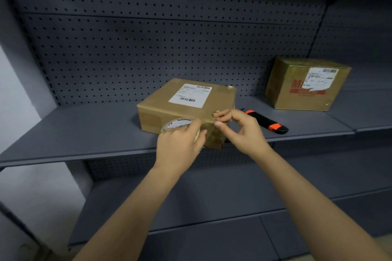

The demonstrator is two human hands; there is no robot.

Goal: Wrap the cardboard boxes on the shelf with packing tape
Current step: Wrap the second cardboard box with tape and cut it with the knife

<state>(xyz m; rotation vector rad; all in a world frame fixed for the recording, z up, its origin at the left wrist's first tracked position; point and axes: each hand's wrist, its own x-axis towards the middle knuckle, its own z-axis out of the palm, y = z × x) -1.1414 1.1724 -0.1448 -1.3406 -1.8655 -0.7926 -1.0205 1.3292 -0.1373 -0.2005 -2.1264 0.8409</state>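
Tape roll (176, 123) sits in my left hand (180, 142), fingers curled over its top and thumb side hidden behind it, held against the front face of the nearer box (161, 112). This cardboard box lies flat on the grey shelf (84, 129), turned at an angle so one corner points toward me and reaches the shelf's front edge. A white shipping label (190, 95) with barcodes is stuck on its top. My right hand (239, 131) is at that front corner: forefinger and thumb are bent and pinch the box's upper edge, where a glossy strip of tape covers the cardboard and runs down the corner. I cannot tell whether the loose end of the tape is between those fingertips or already stuck down.

Just beside my right hand, on the same shelf, lies a black and orange utility knife (267, 122), apart from the box. The farther box (297, 91) stands well to the right and further back, taller, shiny all over with tape, carrying its own white label above red printing. Behind both boxes rises a dark pegboard panel (148, 48). A lower shelf (212, 193) shows beneath my forearms.
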